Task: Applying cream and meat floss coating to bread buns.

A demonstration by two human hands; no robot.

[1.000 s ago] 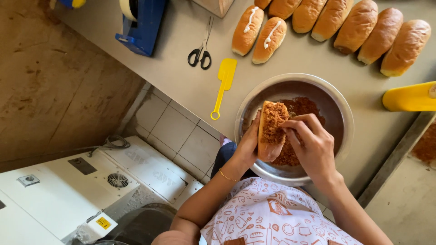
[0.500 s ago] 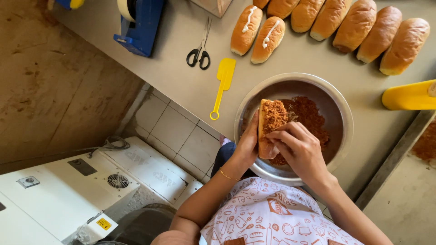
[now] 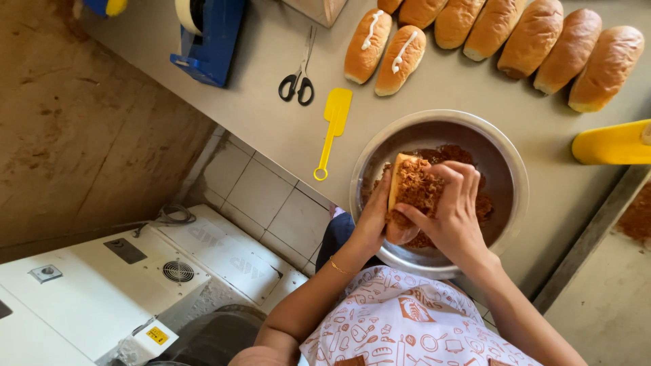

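Head view, one bowl (image 3: 505, 146), eight buns (image 3: 532, 34)

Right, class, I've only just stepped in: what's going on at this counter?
A person holds a bread roll over a metal bowl of brown shredded topping. The left hand grips the roll while the right hand presses topping onto it. On the counter beyond lie two rolls with white cream stripes, a row of plain rolls, a yellow spatula and scissors.
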